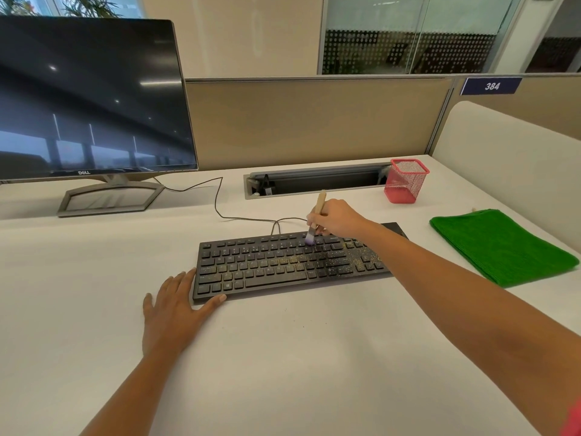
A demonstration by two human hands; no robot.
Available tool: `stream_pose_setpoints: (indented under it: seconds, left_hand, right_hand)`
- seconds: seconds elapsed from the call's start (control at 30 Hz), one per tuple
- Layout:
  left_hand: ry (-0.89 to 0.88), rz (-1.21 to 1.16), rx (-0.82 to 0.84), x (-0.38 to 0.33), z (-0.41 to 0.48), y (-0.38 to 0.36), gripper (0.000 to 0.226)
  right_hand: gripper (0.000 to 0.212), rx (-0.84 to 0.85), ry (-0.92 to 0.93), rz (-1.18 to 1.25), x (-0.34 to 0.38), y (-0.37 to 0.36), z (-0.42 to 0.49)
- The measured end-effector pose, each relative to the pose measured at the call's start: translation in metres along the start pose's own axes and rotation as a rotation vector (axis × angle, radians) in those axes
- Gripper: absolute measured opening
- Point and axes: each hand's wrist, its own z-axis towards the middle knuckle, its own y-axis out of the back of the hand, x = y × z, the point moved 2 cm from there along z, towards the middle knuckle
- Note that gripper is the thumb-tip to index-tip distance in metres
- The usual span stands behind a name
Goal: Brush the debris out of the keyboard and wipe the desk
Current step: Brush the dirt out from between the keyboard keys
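Note:
A black keyboard (pixel 270 265) lies on the white desk (pixel 283 357), with yellowish debris (pixel 349 259) scattered over its right half. My right hand (pixel 338 217) grips a small brush (pixel 316 215) by its wooden handle, and the purple bristles touch the upper key rows near the middle. My left hand (pixel 176 306) lies flat on the desk at the keyboard's front left corner, fingers straight, thumb along the front edge. A folded green cloth (pixel 503 247) lies on the desk to the right of the keyboard.
A dark monitor (pixel 91 99) on a grey stand stands at the back left. The keyboard's cable (pixel 220 202) runs across the desk behind it. A red mesh pen cup (pixel 405 180) stands beside an open cable tray (pixel 314 180). Beige partitions (pixel 314 121) close the back and right.

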Motion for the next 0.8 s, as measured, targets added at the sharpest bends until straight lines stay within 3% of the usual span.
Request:
stream_pose_setpoints:
  seconds: [0.2,0.33,0.43,0.53,0.7,0.8]
  left_hand:
    - [-0.008,-0.004,0.002,0.001,0.001,-0.001,0.095]
    - [-0.001,-0.007,-0.002,-0.001,0.0,0.0,0.093]
    - [-0.002,0.003,0.002,-0.002,0.0,0.001,0.093]
    - [0.0,0.008,0.005,-0.001,0.0,0.001,0.101]
    - [0.003,0.0,0.002,-0.001,-0.001,0.001,0.108]
    - [0.006,-0.006,0.003,-0.001,-0.001,0.001,0.107]
  right_hand:
    - [0.032,0.1,-0.027,-0.345,-0.003,0.012,-0.003]
    - [0.029,0.027,-0.083,-0.536,-0.008,0.025,-0.001]
    - [0.028,-0.075,-0.085,-0.386,-0.012,0.031,0.004]
    - [0.027,-0.052,-0.095,-0.076,-0.017,0.027,0.005]
    - [0.029,-0.107,-0.175,-0.296,-0.024,0.031,0.002]
    - [0.028,-0.216,-0.175,-0.216,-0.024,0.033,0.004]
